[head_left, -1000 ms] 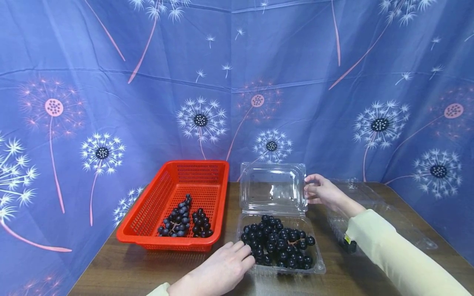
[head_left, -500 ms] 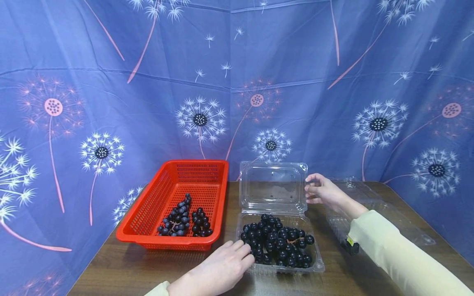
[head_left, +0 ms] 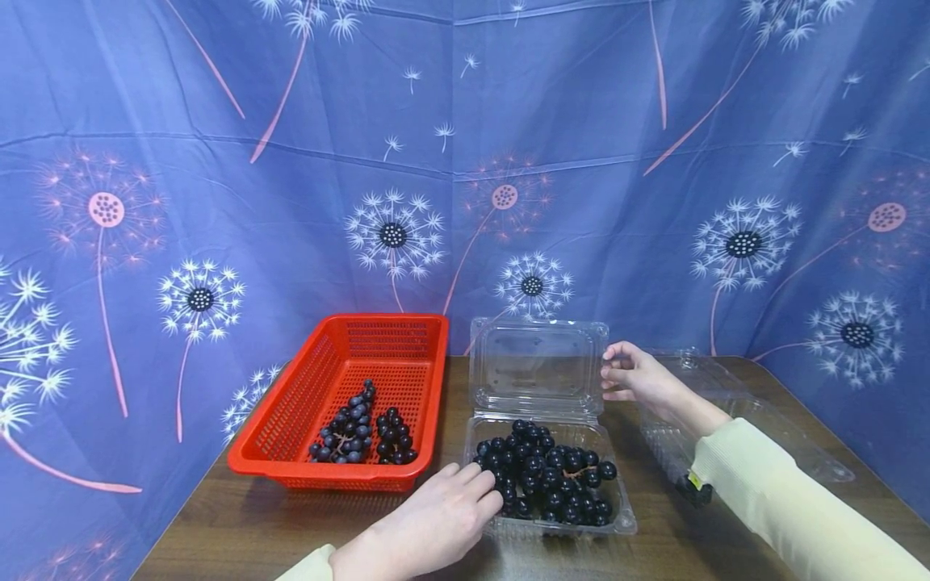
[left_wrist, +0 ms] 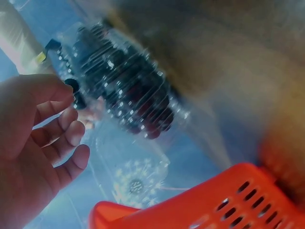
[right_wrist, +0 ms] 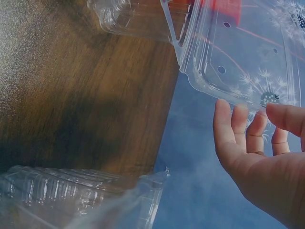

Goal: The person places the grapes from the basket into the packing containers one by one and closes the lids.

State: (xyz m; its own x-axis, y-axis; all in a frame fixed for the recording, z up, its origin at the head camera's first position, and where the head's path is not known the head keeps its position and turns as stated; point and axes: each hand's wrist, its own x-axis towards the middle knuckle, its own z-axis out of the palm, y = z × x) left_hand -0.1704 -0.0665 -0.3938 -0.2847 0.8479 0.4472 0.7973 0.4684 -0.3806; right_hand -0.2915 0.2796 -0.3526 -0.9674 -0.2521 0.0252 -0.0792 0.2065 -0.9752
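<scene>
A clear plastic clamshell box [head_left: 621, 526] stands in the middle with its lid [head_left: 538, 363] raised. Bunches of dark grapes [head_left: 538, 476] fill its base. At the left rim, my left hand [head_left: 439, 520] has bent fingers right beside the grapes; in the left wrist view, the hand [left_wrist: 40, 129] shows loosely curled fingers with dark grapes by the thumb tip. My right hand [head_left: 643, 383] is at the lid's right edge. From the right wrist, its bent, spread fingers [right_wrist: 221, 126] overlap the edge of the lid [right_wrist: 228, 62], pinching nothing visibly.
A red perforated basket [head_left: 254, 467] on the left holds two small grape bunches [head_left: 352, 428]. Another clear container [head_left: 770, 428] lies behind the right forearm. The wooden table [head_left: 697, 549] ends at a blue dandelion-print cloth [head_left: 625, 194].
My right hand has shifted slightly right, and the lid's right edge has moved right too. The left hand has barely moved; its fingers rise a little by the box rim.
</scene>
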